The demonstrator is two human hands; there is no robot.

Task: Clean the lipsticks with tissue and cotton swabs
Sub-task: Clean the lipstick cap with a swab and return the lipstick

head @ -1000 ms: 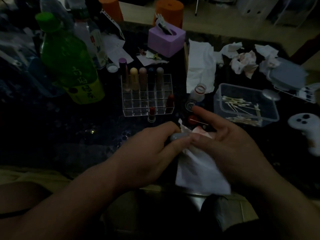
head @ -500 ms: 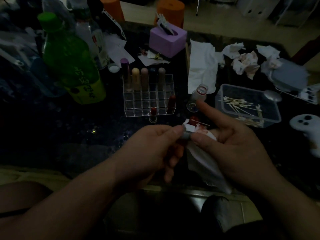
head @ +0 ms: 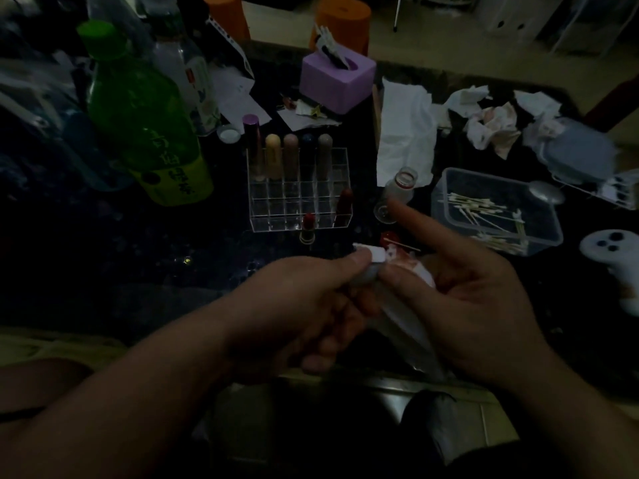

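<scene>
In dim light, two hands meet over the near edge of a dark table [head: 103, 236]. The left hand [head: 304, 305] curls its fingers around one pale lipstick tube [head: 372, 266], thumb on top, with the tube's end poking out toward the right. The right hand [head: 473, 305] holds one white tissue [head: 411, 305], red-stained near the top, its thumb pinching the tissue against the tube. Its index finger points straight out and the other fingers lie behind the tissue.

Behind the hands stands one clear acrylic organizer [head: 301, 198]. Its back row holds five capped tubes: purple-topped, yellow, pink, dark blue and grey. One dark red lipstick [head: 344, 205] stands in its front right corner. One open red lipstick [head: 308, 227] stands on the table just in front of the organizer.

To the right is one clear plastic box [head: 549, 233] holding many cotton swabs [head: 484, 209], too many to count. A single cotton swab [head: 403, 244] lies across a small red object near the right index finger. One small glass bottle [head: 401, 186] stands beside the box. One flat tissue sheet [head: 404, 133] lies behind the glass bottle, with a heap of crumpled tissues [head: 491, 127] to its right. One green bottle [head: 145, 122] stands at the left, and one purple box [head: 337, 81] sits at the back.
</scene>
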